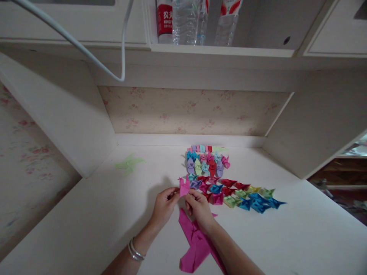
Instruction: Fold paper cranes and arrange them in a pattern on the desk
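Between my two hands, a small pink folded paper figure [184, 187] is held up off the white desk. My left hand [164, 206] pinches its left side, a silver bangle on that wrist. On its lower right edge, the fingers of my right hand [200, 209] are closed. Under my right hand and forearm lies a larger magenta folded paper piece [195, 244], partly hidden by the arm. Just beyond the hands, rows of folded paper figures [212, 167] in several colours stand close together. More pointed paper figures [259, 202], many of them blue, spread to the right.
A pale green paper pinwheel shape [129, 164] lies at the back left of the desk [94, 214]. Overhead, a shelf [223, 50] holds plastic bottles [185, 23]. A white cable [86, 53] hangs at upper left. Side panels [312, 118] bound the desk.
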A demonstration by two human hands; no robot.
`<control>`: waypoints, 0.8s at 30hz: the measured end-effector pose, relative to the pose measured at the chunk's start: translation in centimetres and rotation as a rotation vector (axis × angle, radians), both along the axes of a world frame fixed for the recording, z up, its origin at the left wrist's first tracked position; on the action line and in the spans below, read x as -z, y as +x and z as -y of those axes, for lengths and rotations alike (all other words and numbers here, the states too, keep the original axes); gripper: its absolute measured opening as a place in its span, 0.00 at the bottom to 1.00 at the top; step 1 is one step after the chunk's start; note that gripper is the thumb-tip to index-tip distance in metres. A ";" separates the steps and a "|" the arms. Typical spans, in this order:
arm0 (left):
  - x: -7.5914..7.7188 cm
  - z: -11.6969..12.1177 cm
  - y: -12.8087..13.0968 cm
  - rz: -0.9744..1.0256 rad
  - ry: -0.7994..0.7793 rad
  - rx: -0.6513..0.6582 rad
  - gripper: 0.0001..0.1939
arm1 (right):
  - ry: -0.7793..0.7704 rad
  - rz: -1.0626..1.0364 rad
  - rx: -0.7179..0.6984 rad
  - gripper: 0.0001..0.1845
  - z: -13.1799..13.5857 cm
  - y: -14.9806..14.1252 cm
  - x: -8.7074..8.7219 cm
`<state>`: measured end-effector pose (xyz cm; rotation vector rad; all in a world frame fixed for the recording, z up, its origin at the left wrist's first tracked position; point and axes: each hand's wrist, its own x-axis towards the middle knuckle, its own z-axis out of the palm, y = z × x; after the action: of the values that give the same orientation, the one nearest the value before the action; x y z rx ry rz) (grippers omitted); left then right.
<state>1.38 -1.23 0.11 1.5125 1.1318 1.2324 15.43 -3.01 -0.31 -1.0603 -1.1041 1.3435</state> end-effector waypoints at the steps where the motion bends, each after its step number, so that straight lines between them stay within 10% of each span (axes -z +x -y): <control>1: -0.1 0.0 0.0 0.003 -0.003 0.001 0.14 | 0.001 -0.003 -0.001 0.15 0.0 0.0 0.0; 24: -0.9 0.6 -0.1 0.046 -0.024 0.047 0.14 | -0.015 -0.141 -0.020 0.13 0.1 0.0 -0.1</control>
<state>1.29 -1.81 1.04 1.4774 1.0712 1.2123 15.47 -3.12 -0.23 -0.9519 -1.0040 1.4219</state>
